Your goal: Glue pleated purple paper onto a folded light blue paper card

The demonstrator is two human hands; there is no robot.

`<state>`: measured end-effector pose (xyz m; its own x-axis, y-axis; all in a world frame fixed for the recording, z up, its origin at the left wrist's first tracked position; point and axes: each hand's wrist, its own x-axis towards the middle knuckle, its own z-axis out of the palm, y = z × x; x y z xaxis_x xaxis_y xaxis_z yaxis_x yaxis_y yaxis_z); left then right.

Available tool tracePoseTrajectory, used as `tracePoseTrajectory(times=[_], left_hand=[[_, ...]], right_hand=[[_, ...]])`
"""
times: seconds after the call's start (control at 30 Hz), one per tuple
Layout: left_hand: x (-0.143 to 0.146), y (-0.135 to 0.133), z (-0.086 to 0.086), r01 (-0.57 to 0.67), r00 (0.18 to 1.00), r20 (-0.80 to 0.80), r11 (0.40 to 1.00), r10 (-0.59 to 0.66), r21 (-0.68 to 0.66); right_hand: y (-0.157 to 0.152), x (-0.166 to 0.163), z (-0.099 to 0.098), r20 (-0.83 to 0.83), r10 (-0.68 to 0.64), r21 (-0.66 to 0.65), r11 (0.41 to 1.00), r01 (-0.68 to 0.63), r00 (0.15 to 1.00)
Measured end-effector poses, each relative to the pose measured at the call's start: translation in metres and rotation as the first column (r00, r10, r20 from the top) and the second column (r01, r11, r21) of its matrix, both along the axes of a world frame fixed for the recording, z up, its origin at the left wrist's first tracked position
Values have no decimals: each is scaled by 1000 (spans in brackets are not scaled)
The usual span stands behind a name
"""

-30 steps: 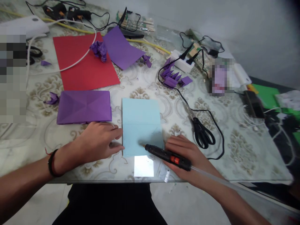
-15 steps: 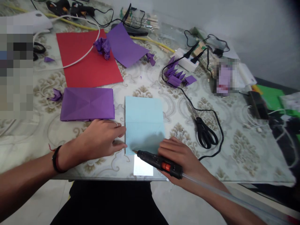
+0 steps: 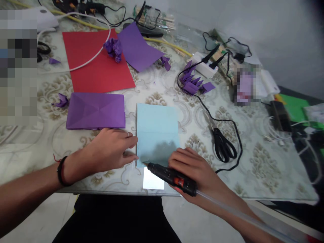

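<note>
A light blue sheet of paper (image 3: 158, 118), creased across its middle, lies flat near the table's front edge. My right hand (image 3: 191, 167) is wrapped around a black hot glue gun (image 3: 172, 177) with a clear glue stick (image 3: 222, 206) coming out of its back. The gun's nozzle points left, at the sheet's lower left corner. At the sheet's left edge rests my left hand (image 3: 113, 148), thumb and fingers apart, their tips touching the edge. A folded purple paper piece (image 3: 98, 109) lies just beyond that hand. A small bright white rectangle (image 3: 153, 179) shows below the blue sheet.
Black scissors (image 3: 224, 143) lie to the right, inside a bend of the black cord (image 3: 236, 135). Farther back are a white power strip (image 3: 205, 67), folded purple pieces (image 3: 192, 82), red paper (image 3: 93, 79), a purple sheet (image 3: 139, 50) and crumpled purple paper (image 3: 113, 49).
The whole view has shifted slightly. Both hands and the glue gun keep nearly the same places at the blue sheet, the nozzle still by its lower left corner.
</note>
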<state>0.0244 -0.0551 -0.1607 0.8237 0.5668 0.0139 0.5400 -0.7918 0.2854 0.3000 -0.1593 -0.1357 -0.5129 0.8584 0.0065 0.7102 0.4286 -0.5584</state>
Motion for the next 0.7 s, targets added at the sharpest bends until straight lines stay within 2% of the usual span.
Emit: tracePoseTrajectory(times=[0.47,0.7], left_hand=[[0,0,0,3,1000,24,1000,-3,18],[1,0,1,0,1000,-3,1000,0,10]], right_hand=[[2,-5,-6,14,19,43,999,-19,1000],[5,3,8,78,8,-12,1000,-7,997]])
